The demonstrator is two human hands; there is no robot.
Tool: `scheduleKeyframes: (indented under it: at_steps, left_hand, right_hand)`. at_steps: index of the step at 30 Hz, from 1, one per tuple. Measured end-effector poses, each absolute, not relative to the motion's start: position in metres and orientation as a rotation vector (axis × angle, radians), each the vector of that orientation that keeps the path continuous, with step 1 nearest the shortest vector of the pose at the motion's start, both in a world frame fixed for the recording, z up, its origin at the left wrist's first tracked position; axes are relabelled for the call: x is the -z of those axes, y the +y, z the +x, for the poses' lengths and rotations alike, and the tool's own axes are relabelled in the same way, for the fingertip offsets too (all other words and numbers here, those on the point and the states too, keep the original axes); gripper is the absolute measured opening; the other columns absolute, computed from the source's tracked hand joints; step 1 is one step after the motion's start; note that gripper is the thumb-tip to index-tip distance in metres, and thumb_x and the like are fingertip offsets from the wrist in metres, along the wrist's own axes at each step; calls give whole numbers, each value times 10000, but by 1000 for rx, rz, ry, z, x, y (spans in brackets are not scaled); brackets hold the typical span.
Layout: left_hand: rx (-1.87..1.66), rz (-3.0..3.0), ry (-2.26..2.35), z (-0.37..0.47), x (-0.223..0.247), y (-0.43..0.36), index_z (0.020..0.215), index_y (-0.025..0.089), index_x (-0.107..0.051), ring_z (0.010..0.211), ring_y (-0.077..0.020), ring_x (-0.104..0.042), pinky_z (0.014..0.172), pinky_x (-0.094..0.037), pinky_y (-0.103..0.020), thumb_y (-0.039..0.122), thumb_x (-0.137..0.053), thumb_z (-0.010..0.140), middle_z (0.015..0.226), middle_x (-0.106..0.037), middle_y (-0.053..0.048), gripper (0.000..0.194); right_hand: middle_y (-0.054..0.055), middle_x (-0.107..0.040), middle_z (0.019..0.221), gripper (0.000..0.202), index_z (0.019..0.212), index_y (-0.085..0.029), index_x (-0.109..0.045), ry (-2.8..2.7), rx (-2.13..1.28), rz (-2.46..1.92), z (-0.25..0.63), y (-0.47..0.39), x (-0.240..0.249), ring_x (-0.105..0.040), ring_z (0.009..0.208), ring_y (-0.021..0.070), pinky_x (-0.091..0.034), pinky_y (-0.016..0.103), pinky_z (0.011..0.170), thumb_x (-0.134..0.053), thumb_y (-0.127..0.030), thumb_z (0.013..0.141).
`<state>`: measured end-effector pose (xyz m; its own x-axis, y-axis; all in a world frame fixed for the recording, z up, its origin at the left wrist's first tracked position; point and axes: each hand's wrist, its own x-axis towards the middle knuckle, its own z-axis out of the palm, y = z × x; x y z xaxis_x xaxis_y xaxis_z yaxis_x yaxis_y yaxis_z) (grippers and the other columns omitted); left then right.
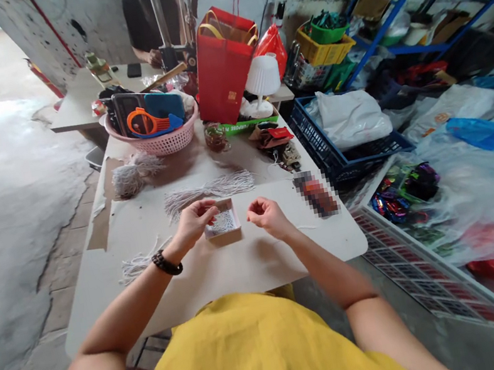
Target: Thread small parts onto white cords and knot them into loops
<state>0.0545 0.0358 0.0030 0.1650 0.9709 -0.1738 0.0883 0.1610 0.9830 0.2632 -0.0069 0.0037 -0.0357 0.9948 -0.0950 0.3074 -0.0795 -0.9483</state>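
Over the left rim of a small open box point(225, 238) is my left hand point(194, 223), its thumb and fingertips pinched together. Small whitish pieces point(223, 221) lie inside the box. To the right of the box my right hand point(269, 216) is held above the table, fingers curled into a pinch. Whatever either pinch holds is too small to make out. Behind my hands stretches a long bundle of white cords point(210, 190). A smaller bunch of white cords point(136, 267) lies left of my left wrist.
A tied cord bundle point(131, 177) and a pink basket point(165, 142) of odds and ends occupy the table's back left. A red paper bag point(224, 71) and white lamp point(262, 77) stand at the back. Crates point(329, 161) flank the right side. Another person's hand point(154, 58) shows beyond.
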Motion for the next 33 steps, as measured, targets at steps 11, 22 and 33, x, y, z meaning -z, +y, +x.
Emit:
scheduleKeyframes:
  at_steps: [11, 22, 33]
  left_hand:
    - [-1059, 721, 1088, 61, -2, 17, 858, 123, -709, 699, -168, -685, 739, -564, -327, 479, -881, 517, 797, -738, -67, 522]
    - [-1144, 581, 1085, 67, -3, 1, 897, 172, -740, 668, -103, -619, 725, -511, -267, 401, -873, 554, 801, -714, -16, 433]
    - [-1260, 644, 1065, 80, -4, -8, 802, 177, -779, 652, -110, -586, 630, -459, -236, 432, -892, 492, 744, -733, -30, 417]
  right_hand:
    - [13, -663, 755, 269, 960, -218, -596, -1131, -1044, -1266, 212, -31, -15, -605, 648, 140, -490, 267, 612, -646, -401, 769]
    - [27, -668, 806, 216, 1016, -219, -574, -1321, -710, -1409, 203, -33, -8, -550, 620, 132, -499, 277, 651, -549, -345, 841]
    - [28, -710, 790, 307, 1023, -179, -668, -1133, -1012, -1295, 193, -24, -9, -636, 663, 141, -526, 257, 655, -635, -379, 792]
